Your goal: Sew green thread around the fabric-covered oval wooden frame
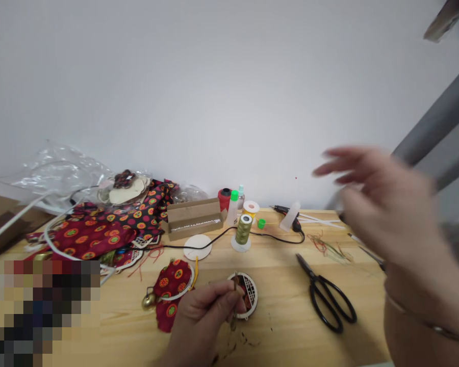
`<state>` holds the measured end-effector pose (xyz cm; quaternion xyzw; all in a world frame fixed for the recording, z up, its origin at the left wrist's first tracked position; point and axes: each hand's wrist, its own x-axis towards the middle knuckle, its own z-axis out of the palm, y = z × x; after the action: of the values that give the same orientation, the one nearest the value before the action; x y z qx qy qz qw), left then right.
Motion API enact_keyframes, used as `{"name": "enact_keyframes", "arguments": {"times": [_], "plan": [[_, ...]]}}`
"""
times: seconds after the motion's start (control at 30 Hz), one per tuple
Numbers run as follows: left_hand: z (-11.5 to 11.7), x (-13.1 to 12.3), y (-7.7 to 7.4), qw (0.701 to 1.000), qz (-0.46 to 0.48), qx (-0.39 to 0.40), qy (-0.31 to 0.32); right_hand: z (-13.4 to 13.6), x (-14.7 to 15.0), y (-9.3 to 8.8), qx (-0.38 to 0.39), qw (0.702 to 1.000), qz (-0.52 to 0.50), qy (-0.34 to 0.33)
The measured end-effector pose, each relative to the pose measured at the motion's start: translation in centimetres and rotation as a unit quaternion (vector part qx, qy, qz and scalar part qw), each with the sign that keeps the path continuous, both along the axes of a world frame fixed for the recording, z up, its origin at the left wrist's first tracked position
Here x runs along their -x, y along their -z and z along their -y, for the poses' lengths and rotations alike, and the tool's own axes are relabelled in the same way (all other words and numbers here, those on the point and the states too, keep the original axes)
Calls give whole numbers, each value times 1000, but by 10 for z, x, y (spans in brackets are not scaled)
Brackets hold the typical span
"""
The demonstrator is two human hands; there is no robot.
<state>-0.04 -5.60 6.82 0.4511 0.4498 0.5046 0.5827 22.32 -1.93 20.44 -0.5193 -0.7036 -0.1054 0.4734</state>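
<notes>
My left hand [204, 318] is closed in a pinch on a bundle of olive-green thread [233, 322], whose ends stick out above and below the fingers. Just behind those fingertips lies a round white lattice disc [253, 295] with dark patterned fabric, partly covered by the hand. My right hand [382, 204] is raised over the right side of the table, smeared by motion, its fingers apart and nothing visible in them. Below it and to the left, black-handled scissors [329, 300] rest on the wood. An olive thread spool [244, 230] stands upright farther back.
Red patterned fabric pieces [174, 279] with a brass bell [149, 299] lie left. Behind stand a cardboard box [195, 219], a green-capped bottle [233, 208] and a glue gun [290, 216] with its black cord. Loose thread scraps [331, 248] lie right; plastic bags [65, 171] back left.
</notes>
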Motion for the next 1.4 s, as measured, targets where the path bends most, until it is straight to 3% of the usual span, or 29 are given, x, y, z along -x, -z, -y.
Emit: {"name": "enact_keyframes", "arguments": {"times": [0.07, 0.13, 0.17, 0.23, 0.37, 0.43, 0.6, 0.7, 0.77, 0.87, 0.93, 1.0, 1.2, 1.4], "plan": [[-2, 1, 0, 1000, 12, 11, -2, -4, 8, 33, 157, 984, 82, -18], [-5, 2, 3, 1000, 22, 20, -1, -2, 13, 64, 295, 932, 181, -107], [-6, 3, 4, 999, 25, 23, -3, 0, 14, 76, 352, 895, 229, -152], [-8, 3, 8, 999, 31, 31, -12, 6, 15, 89, 401, 866, 258, -152], [-11, 3, 11, 998, 44, 32, -28, 14, 20, 84, 375, 892, 254, 5], [-13, 2, 11, 999, 33, 26, -35, 16, 22, 80, 343, 906, 244, 43], [-18, -1, 14, 995, 54, -44, -77, 17, 20, 93, 300, 946, 120, 32], [-21, -3, 19, 992, 71, -64, -83, 16, 30, 105, 276, 956, -53, -79], [-23, -2, 23, 992, 75, -67, -74, 14, 45, 114, 279, 928, -190, -160], [-23, -1, 26, 993, 70, -67, -68, 12, 69, 128, 345, 831, -359, -248], [-22, 0, 26, 993, 71, -59, -70, 13, 81, 136, 382, 766, -425, -295], [-22, 1, 24, 993, 75, -46, -72, 14, 89, 139, 398, 730, -452, -322], [-22, -1, 18, 991, 114, -15, -68, 16, 91, 136, 436, 695, -421, -387], [-21, -3, 16, 984, 154, 11, -91, 17, 86, 142, 462, 705, -422, -333]]}}
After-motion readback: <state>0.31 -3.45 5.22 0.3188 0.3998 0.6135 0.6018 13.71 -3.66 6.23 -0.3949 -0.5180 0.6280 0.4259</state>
